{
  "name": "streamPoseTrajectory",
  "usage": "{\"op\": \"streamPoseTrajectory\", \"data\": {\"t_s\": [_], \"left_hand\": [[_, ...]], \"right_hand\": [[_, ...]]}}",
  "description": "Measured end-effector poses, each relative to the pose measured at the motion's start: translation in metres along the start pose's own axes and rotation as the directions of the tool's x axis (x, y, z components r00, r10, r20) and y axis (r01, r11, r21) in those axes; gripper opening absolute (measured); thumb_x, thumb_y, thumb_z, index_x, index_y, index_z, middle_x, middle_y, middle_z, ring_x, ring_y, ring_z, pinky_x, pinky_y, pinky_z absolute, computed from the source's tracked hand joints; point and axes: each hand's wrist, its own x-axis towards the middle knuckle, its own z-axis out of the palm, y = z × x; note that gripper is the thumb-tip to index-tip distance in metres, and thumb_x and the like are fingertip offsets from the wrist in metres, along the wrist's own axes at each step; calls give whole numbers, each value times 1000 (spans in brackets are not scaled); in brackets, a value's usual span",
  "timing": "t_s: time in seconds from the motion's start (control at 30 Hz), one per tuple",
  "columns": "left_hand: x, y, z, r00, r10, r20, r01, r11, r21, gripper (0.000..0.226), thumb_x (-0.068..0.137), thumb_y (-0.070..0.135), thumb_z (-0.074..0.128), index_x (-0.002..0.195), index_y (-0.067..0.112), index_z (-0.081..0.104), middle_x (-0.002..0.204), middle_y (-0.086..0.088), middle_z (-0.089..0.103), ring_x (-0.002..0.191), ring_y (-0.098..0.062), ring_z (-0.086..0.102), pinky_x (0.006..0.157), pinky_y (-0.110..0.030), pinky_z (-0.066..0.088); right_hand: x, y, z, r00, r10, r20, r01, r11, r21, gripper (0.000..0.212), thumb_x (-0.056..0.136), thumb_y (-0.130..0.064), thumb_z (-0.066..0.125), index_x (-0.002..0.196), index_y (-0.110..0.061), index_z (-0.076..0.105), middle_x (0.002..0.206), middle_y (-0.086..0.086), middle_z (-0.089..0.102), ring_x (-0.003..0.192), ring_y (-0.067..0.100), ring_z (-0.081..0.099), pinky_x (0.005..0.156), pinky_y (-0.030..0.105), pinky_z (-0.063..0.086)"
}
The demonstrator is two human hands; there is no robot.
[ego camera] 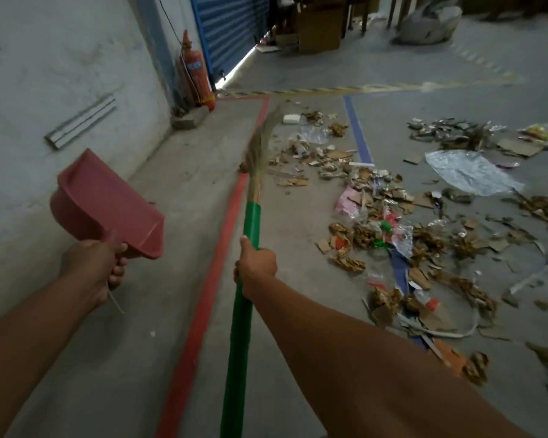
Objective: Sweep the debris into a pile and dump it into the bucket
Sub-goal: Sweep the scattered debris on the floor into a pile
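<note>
My left hand (92, 267) grips the handle of a pink dustpan (108, 203), held up in the air with its mouth turned away from me. My right hand (255, 268) grips the green handle of a grass broom (250, 226); its straw head (261, 147) points forward over the floor, near the left edge of the debris. The debris (393, 222) is scattered cardboard scraps, gold foil, plastic wrappers and a clear plastic sheet (469, 172), spread across the concrete floor to the right. No bucket is in view.
A white wall runs along the left with a red fire extinguisher (196, 77) at its foot beside a blue shutter (228, 30). A red floor line (203, 311) and a blue one (358, 134) cross the concrete. Cardboard boxes and sacks stand far back.
</note>
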Motion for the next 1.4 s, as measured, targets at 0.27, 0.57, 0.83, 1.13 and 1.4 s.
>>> {"op": "streamPoseTrajectory", "data": {"t_s": [0.27, 0.57, 0.83, 1.13, 1.4], "left_hand": [[103, 5, 7, 995, 44, 93, -47, 999, 26, 26, 100, 4, 44, 74, 9, 44, 65, -7, 35, 22, 0, 27, 28, -8, 17], [250, 9, 78, 965, 55, 256, -30, 994, -101, 28, 102, 15, 46, 74, 12, 46, 38, -1, 43, 21, -1, 28, 30, -6, 19], [291, 33, 86, 944, 25, 329, 6, 996, -94, 28, 101, 15, 48, 74, 10, 48, 60, -9, 41, 23, -2, 29, 31, -9, 21], [324, 18, 123, 966, 63, 251, -43, 995, -86, 27, 99, 16, 52, 73, 11, 49, 59, -9, 45, 25, -4, 34, 32, -10, 24], [330, -23, 122, 975, 14, 221, -1, 998, -60, 19, 97, 7, 54, 80, 14, 47, 62, -8, 45, 27, -3, 33, 30, -11, 23]], "right_hand": [[27, 0, 54, 990, 39, 133, -22, 992, -127, 40, 86, -37, 73, 100, 0, 63, 75, 12, 67, 55, 23, 62, 52, 31, 54], [73, -60, 37, 1000, 11, 2, -10, 940, -340, 35, 95, -32, 66, 109, 0, 61, 70, 8, 57, 49, 15, 51, 43, 24, 45], [71, -84, 37, 992, 78, -101, -109, 928, -355, 28, 95, -33, 66, 100, -6, 60, 72, 7, 60, 53, 14, 54, 46, 25, 49], [125, -76, 93, 999, 26, -22, -32, 943, -331, 36, 97, -36, 64, 105, -1, 60, 75, 10, 59, 52, 16, 54, 46, 27, 48], [183, -28, 132, 955, 286, 78, -256, 927, -273, 28, 94, -27, 67, 85, -2, 55, 62, 11, 53, 42, 19, 48, 44, 25, 40]]}}
